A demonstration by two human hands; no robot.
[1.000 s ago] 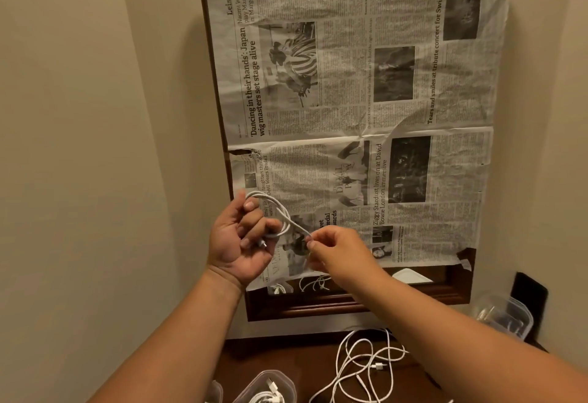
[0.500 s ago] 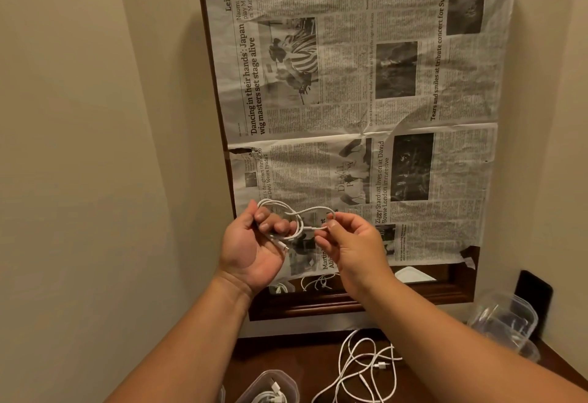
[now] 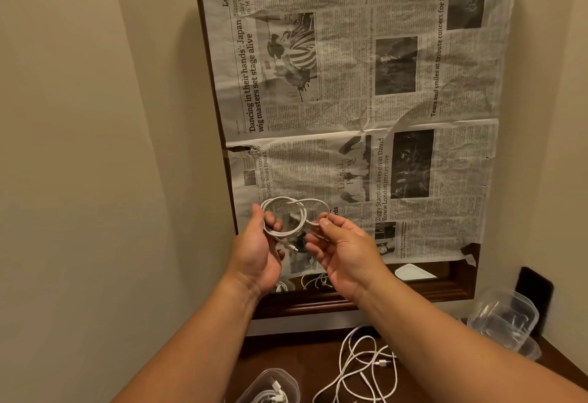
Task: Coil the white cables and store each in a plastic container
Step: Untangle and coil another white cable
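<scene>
Two hands hold one white cable (image 3: 288, 215) up before the newspaper (image 3: 350, 84). The left hand (image 3: 257, 253) has fingers curled through its coil, and the right hand (image 3: 346, 253) pinches a loop just beside. The loops stretch left to right and the plug (image 3: 292, 247) hangs down. On the table (image 3: 302, 358), a container (image 3: 270, 372) holds another coiled cable (image 3: 270, 398), and stacked containers (image 3: 506, 320) stand at the right.

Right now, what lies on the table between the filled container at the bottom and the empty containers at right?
A loose, uncoiled tangle of white cable on the dark table; the head view shows it.
</scene>
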